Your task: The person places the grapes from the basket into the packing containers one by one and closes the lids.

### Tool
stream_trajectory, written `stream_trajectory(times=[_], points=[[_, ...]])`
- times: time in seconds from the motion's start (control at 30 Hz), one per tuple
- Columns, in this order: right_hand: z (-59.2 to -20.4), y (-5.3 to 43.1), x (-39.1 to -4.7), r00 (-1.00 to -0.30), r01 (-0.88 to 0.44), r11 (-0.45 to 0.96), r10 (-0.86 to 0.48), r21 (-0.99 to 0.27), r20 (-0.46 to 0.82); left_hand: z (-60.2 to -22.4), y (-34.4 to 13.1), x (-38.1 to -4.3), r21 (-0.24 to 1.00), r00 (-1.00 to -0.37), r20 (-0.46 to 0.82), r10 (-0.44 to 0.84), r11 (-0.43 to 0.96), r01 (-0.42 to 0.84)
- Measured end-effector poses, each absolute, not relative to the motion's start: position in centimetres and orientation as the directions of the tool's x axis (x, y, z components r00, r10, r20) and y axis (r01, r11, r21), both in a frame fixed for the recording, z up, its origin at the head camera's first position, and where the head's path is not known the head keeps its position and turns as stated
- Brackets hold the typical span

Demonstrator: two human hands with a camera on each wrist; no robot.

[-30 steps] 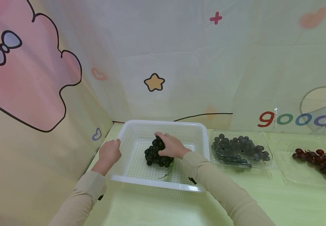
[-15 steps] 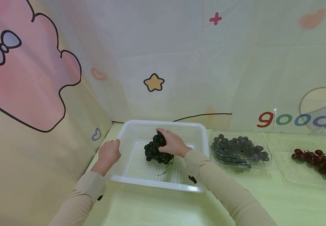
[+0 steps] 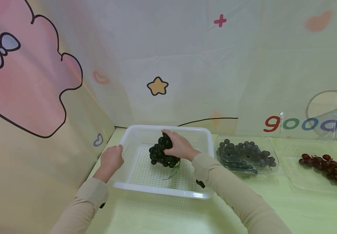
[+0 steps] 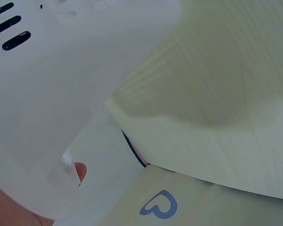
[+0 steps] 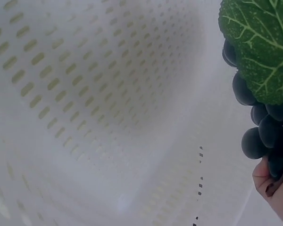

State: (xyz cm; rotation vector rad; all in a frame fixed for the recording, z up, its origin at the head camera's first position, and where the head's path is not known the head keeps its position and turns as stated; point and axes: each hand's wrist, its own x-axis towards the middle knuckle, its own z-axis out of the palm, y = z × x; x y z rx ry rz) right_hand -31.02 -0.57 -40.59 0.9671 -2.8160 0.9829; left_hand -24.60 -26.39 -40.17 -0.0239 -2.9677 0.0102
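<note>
My right hand (image 3: 181, 147) grips a bunch of dark grapes (image 3: 158, 153) from above, inside a white plastic basket (image 3: 165, 192) with slotted walls and floor. A green leaf (image 3: 174, 171) hangs from the bunch's lower side. Seen by the right wrist camera, the veined leaf (image 5: 259, 47) covers part of the grapes (image 5: 254, 141), and fingertips curl by the stem. At the basket's left rim, my left hand (image 3: 111, 161) has its fingers curled over the edge. A bit of that hand (image 4: 9, 209) shows past the white basket wall (image 4: 75, 80) in the left wrist view.
Right of the basket stands a clear plastic box (image 3: 269, 172) with dark grapes (image 3: 244, 152) in it. Farther right, a clear tray (image 3: 295, 185) holds reddish grapes (image 3: 329, 167). A printed curtain (image 3: 186, 65) rises behind the pale table (image 3: 156, 217).
My right hand has lifted the grape bunch slightly, and more of the leaf shows beneath it. My left hand has stayed on the basket's rim. The head view has shifted a little.
</note>
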Motion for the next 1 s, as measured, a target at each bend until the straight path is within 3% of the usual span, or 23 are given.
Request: stream_trajectory(times=[1.0], points=[[-37.2,1.8,-31.0,-0.798,-0.584,0.534,-0.518,-0.612,0.309,-40.2,-26.2,-24.6,-0.003,-0.986,0.164,0.012,1.000,0.011]])
